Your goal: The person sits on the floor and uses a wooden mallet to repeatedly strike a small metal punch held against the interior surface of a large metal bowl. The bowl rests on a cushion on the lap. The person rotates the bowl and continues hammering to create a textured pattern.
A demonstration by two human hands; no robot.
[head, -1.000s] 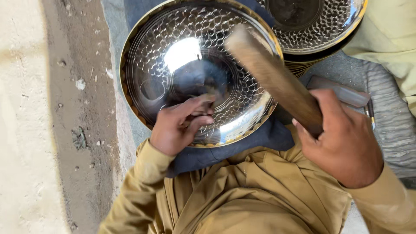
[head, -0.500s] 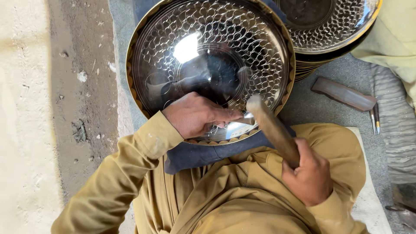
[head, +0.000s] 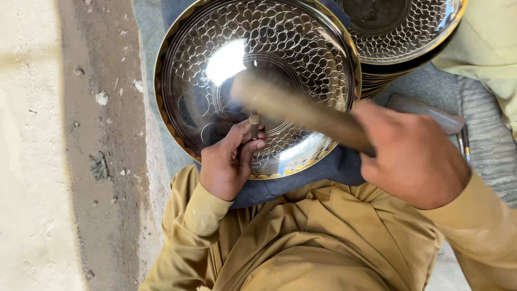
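Note:
A large shiny metal dish (head: 301, 59) with a hammered scale pattern rests on a dark blue cloth (head: 334, 167) over my lap. My left hand (head: 229, 161) grips a small metal punch (head: 253, 125) upright against the dish's inner surface. My right hand (head: 412, 153) is closed on a wooden mallet (head: 291, 105), which is blurred and lies just above the top of the punch.
A stack of similar patterned dishes (head: 398, 32) stands at the upper right. A dark flat tool (head: 431, 116) and thin rods (head: 464, 143) lie on a grey mat to the right. Dusty concrete ground (head: 70, 151) runs along the left. Another person's pale sleeve (head: 484, 48) shows far right.
My right hand swung the mallet back toward my lap, then down onto the punch. My left hand moved the punch slightly along the dish.

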